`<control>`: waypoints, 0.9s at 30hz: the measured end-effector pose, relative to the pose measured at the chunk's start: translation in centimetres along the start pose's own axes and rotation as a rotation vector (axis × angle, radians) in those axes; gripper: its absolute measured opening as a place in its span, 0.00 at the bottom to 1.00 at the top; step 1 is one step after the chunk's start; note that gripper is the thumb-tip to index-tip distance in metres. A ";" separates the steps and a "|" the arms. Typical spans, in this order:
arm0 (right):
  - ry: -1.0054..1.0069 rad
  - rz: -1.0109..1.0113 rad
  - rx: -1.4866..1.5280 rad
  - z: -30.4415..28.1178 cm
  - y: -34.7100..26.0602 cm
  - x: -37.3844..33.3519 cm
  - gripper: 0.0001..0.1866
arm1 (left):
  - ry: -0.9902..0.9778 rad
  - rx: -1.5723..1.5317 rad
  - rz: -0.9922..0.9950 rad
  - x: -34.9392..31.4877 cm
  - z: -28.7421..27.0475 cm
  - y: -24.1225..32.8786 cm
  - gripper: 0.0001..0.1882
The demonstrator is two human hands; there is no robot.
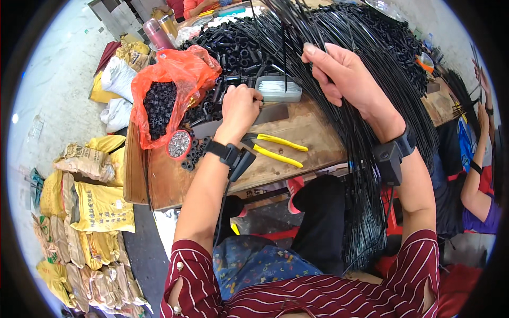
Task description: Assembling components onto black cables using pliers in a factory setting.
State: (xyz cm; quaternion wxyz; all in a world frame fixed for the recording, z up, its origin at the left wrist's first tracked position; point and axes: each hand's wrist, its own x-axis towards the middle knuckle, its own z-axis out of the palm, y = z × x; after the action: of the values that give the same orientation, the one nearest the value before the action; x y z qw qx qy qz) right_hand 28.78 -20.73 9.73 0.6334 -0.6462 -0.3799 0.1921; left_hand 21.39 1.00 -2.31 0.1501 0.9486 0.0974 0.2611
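Observation:
My right hand [347,77] is raised over the far right of the workbench, its fingers closed around several thin black rods [301,24]. Lower down, one rod stands nearly upright over a clear plastic box [278,90] with white contents. My left hand [239,108] is curled beside that box, at the edge of a heap of short black tubes [228,47]. Whatever its fingertips grip is hidden. Near its wrist lie pliers with yellow handles [281,151]. A long bundle of black rods [371,95] hangs over the bench edge beneath my right arm.
An orange-red plastic bag [193,69] of small black parts sits on the bench's left, beside a red cup [178,144] of small metal pieces. Behind stands a pink thermos [157,34]. Yellow sacks [103,206] cover the left floor. Another person's arm [475,164] shows at far right.

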 end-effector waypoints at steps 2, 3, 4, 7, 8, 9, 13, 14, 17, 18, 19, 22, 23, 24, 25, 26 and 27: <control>-0.012 0.011 -0.047 0.2 0.1 -0.1 0.20 | -0.100 0.077 0.005 0.5 0.4 0.0 0.07; -0.023 0.000 -0.038 0.2 0.3 0.0 0.20 | -0.102 0.075 0.004 0.7 0.6 -0.1 0.07; -0.023 0.003 -0.037 0.3 0.3 0.0 0.20 | -0.094 0.113 0.033 0.8 0.7 -0.2 0.07; -0.022 0.001 -0.044 0.3 0.5 0.0 0.20 | -0.078 0.184 0.095 1.0 1.2 -0.5 0.06; -0.034 -0.001 -0.038 0.2 0.7 0.0 0.20 | -0.069 0.215 0.129 1.1 1.4 -0.5 0.05; -0.046 -0.004 -0.031 0.2 0.8 0.0 0.20 | -0.070 0.216 0.130 1.1 1.5 -0.5 0.05; -0.028 -0.017 -0.021 0.2 0.7 0.0 0.20 | -0.001 0.211 0.139 1.0 1.5 -0.3 0.03; -0.036 -0.020 -0.020 0.0 0.9 0.0 0.20 | 0.058 0.164 0.135 1.0 1.3 -0.1 0.02; -0.028 -0.018 -0.015 -0.1 0.7 -0.3 0.20 | 0.113 0.177 0.118 1.2 0.6 0.2 0.04; -0.017 -0.011 -0.010 -0.1 0.5 -0.5 0.20 | 0.142 0.195 0.103 1.3 0.3 0.3 0.05; -0.014 -0.012 -0.010 -0.1 0.6 -0.6 0.20 | 0.148 0.228 0.123 1.4 0.3 0.6 0.05; -0.005 -0.002 0.006 0.1 0.4 -0.6 0.20 | 0.104 0.306 0.135 1.9 1.2 0.3 0.05; 0.003 -0.002 0.016 0.2 0.2 -0.6 0.21 | 0.101 0.306 0.146 2.0 1.4 0.4 0.05; 0.011 -0.001 0.025 0.2 0.1 -0.6 0.21 | 0.103 0.302 0.149 2.3 1.7 0.5 0.05; 0.013 -0.001 0.021 0.2 0.0 -0.6 0.21 | 0.094 0.337 0.160 2.6 2.0 0.6 0.05; 0.015 -0.037 0.005 0.1 0.0 -0.6 0.21 | 0.081 0.369 0.169 2.8 2.3 1.0 0.04; 0.014 -0.073 -0.010 0.1 0.0 -0.5 0.21 | 0.028 0.379 0.157 3.0 2.2 1.4 0.05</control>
State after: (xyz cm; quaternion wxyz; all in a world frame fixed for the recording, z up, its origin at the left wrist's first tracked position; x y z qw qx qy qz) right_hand 28.40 -21.02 9.56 0.6394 -0.6364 -0.3998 0.1622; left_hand 25.23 -0.10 -2.27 -0.0533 0.9608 0.0729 0.2621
